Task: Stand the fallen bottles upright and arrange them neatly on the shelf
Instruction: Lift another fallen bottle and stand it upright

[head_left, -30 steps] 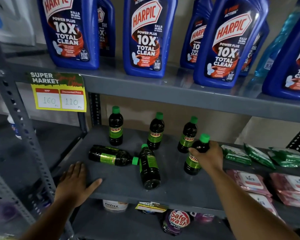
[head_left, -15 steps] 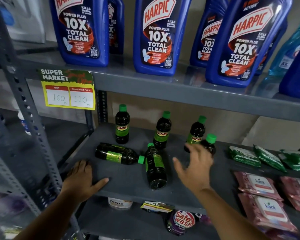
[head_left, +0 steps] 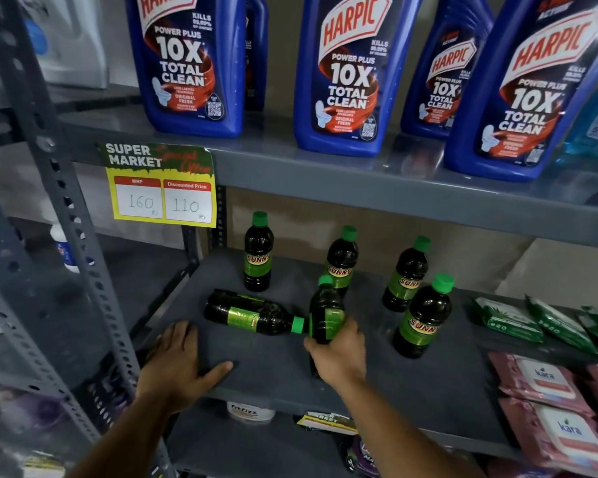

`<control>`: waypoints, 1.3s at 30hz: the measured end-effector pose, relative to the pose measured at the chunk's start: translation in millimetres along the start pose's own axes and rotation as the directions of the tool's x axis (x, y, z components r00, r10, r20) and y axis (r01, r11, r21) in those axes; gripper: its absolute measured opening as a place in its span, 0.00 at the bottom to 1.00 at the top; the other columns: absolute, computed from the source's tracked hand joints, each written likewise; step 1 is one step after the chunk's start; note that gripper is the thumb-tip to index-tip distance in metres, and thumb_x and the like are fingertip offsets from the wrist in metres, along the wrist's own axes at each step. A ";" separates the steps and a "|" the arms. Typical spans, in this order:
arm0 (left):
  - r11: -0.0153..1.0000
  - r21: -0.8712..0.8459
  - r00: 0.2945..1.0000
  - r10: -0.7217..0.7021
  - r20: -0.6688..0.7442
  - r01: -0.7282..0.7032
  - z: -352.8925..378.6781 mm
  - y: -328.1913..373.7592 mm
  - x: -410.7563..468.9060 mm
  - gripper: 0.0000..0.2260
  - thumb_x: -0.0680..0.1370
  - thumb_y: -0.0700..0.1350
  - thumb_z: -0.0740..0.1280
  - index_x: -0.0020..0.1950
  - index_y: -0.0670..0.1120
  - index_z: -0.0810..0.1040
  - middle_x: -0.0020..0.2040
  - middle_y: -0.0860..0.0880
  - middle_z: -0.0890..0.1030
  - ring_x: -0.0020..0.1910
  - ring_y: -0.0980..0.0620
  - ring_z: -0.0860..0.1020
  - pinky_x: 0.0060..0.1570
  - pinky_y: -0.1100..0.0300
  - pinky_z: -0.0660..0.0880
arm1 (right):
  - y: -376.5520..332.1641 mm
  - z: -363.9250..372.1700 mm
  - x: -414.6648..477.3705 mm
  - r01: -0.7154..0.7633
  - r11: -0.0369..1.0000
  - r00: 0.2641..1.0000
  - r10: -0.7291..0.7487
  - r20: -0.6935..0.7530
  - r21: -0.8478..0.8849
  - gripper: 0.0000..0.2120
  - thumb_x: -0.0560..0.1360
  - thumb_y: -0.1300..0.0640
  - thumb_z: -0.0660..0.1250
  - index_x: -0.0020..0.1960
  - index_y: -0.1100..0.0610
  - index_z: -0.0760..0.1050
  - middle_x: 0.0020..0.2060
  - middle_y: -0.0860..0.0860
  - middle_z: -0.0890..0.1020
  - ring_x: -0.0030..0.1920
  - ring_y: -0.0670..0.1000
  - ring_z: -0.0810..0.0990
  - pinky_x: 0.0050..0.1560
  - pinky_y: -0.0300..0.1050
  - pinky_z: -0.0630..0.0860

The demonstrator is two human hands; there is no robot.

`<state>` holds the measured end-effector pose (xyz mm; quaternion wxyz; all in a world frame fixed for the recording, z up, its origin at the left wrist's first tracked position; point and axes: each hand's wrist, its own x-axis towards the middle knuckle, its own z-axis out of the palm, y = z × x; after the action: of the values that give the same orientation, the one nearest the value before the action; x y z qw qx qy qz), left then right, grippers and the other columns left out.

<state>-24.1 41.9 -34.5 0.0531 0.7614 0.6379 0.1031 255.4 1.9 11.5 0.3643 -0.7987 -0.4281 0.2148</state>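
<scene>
Several small dark bottles with green caps and green SUNNY labels are on the grey middle shelf [head_left: 266, 367]. Three stand upright at the back: one at the left [head_left: 258, 253], one in the middle [head_left: 342, 260] and one at the right [head_left: 406, 276]. A fourth upright bottle [head_left: 423, 319] stands nearer the front right. One bottle [head_left: 249, 312] lies on its side, cap pointing right. My right hand [head_left: 339, 353] grips another fallen bottle [head_left: 325, 313], whose cap points to the back. My left hand [head_left: 176, 363] rests flat on the shelf's front left edge.
Large blue Harpic bottles [head_left: 342, 74] fill the shelf above. A yellow price tag [head_left: 163, 188] hangs from that shelf's edge. Green packets [head_left: 508, 320] and pink wipe packs [head_left: 546, 384] lie at the right of the middle shelf. A perforated upright post [head_left: 83, 270] stands at the left.
My right hand let go of the front right bottle, which now stands upright, moved left and closed on the fallen bottle in the middle. My left hand has stayed on the shelf edge.
</scene>
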 end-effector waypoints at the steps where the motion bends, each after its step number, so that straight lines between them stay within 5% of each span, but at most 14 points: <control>1: 1.000 0.007 1.000 -0.001 0.007 0.001 -0.9 0.4 0.4 0.55 0.64 0.81 0.43 0.76 0.41 0.54 0.77 0.40 0.57 0.76 0.42 0.54 0.74 0.45 0.56 | 2.7 1.0 -3.6 0.080 0.997 0.992 -0.079 -0.093 0.007 0.43 0.63 0.44 0.77 0.71 0.56 0.62 0.60 0.56 0.74 0.61 0.61 0.73 0.58 0.60 0.75; 5: 1.000 -0.008 1.000 -0.026 0.005 0.026 -2.8 2.7 -0.2 0.58 0.60 0.82 0.39 0.77 0.42 0.53 0.78 0.40 0.54 0.77 0.43 0.51 0.75 0.47 0.54 | 16.7 6.5 -10.7 0.230 0.973 0.933 -0.213 -0.289 0.028 0.46 0.67 0.41 0.75 0.74 0.59 0.58 0.67 0.59 0.71 0.66 0.66 0.65 0.63 0.69 0.63; 9: 0.999 -0.003 0.999 -0.033 0.025 0.033 -3.1 3.3 -0.2 0.59 0.59 0.82 0.37 0.77 0.42 0.52 0.79 0.41 0.52 0.77 0.43 0.49 0.75 0.47 0.53 | 23.6 4.8 -1.9 0.204 0.963 0.958 -0.159 -0.237 0.178 0.44 0.67 0.49 0.78 0.73 0.61 0.58 0.66 0.59 0.71 0.66 0.63 0.67 0.67 0.60 0.64; 15: 1.000 -0.014 0.999 -0.027 0.020 0.027 -4.0 2.4 -0.9 0.57 0.61 0.82 0.39 0.77 0.42 0.53 0.78 0.42 0.53 0.77 0.44 0.50 0.74 0.47 0.54 | 20.5 -1.3 10.3 0.195 0.970 0.969 -0.167 -0.184 0.144 0.48 0.60 0.51 0.83 0.71 0.59 0.61 0.66 0.57 0.67 0.66 0.55 0.65 0.66 0.57 0.69; 21: 0.999 -0.008 0.999 -0.032 0.019 0.032 -3.4 1.9 -0.8 0.56 0.61 0.81 0.41 0.77 0.42 0.54 0.78 0.42 0.54 0.77 0.43 0.51 0.74 0.47 0.54 | 31.6 -0.5 14.4 0.105 0.985 0.989 -0.089 -0.120 0.140 0.34 0.62 0.61 0.76 0.65 0.52 0.65 0.53 0.51 0.79 0.55 0.55 0.79 0.51 0.47 0.75; 25: 1.000 -0.005 1.000 -0.020 0.009 0.020 -2.7 1.7 -0.1 0.56 0.62 0.81 0.41 0.77 0.42 0.54 0.78 0.41 0.54 0.77 0.43 0.51 0.74 0.47 0.54 | 31.0 3.0 19.0 0.101 0.985 0.981 -0.075 -0.177 0.142 0.41 0.54 0.41 0.81 0.62 0.51 0.68 0.52 0.49 0.77 0.53 0.50 0.77 0.52 0.50 0.77; 29: 1.000 0.008 0.999 -0.020 0.036 0.020 -3.4 2.5 0.5 0.57 0.61 0.81 0.39 0.77 0.43 0.52 0.79 0.42 0.52 0.77 0.44 0.49 0.74 0.47 0.51 | 30.5 5.4 17.8 0.073 0.980 0.993 -0.053 -0.109 0.186 0.37 0.61 0.54 0.77 0.64 0.53 0.63 0.51 0.51 0.78 0.52 0.54 0.80 0.49 0.50 0.78; 33: 1.000 0.001 0.999 -0.020 0.030 0.020 -3.1 2.1 0.6 0.56 0.62 0.81 0.40 0.77 0.43 0.53 0.79 0.41 0.52 0.77 0.44 0.49 0.74 0.47 0.52 | 31.7 6.1 22.8 0.105 0.976 0.981 -0.071 -0.180 0.189 0.39 0.55 0.45 0.82 0.60 0.53 0.68 0.51 0.49 0.77 0.51 0.49 0.77 0.50 0.48 0.77; 37: 1.000 0.011 0.999 -0.022 0.040 0.022 -4.4 3.1 -0.7 0.56 0.61 0.81 0.39 0.77 0.43 0.52 0.79 0.42 0.51 0.77 0.44 0.48 0.74 0.48 0.50 | 31.2 6.1 22.1 0.062 0.975 0.991 -0.036 -0.129 0.212 0.37 0.62 0.55 0.79 0.65 0.55 0.63 0.51 0.52 0.78 0.52 0.56 0.80 0.48 0.48 0.75; 39: 1.000 0.014 0.999 -0.022 0.043 0.022 -5.0 3.6 -0.6 0.56 0.61 0.81 0.39 0.77 0.43 0.51 0.79 0.42 0.51 0.77 0.44 0.47 0.74 0.48 0.50 | 31.4 6.9 22.1 0.078 0.977 0.989 -0.051 -0.138 0.198 0.39 0.60 0.53 0.79 0.65 0.54 0.63 0.52 0.52 0.77 0.54 0.55 0.78 0.50 0.49 0.76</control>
<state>-21.8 40.4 -28.9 0.0627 0.7567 0.6456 0.0817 279.4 11.7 -17.7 0.4781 -0.7556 -0.4045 0.1922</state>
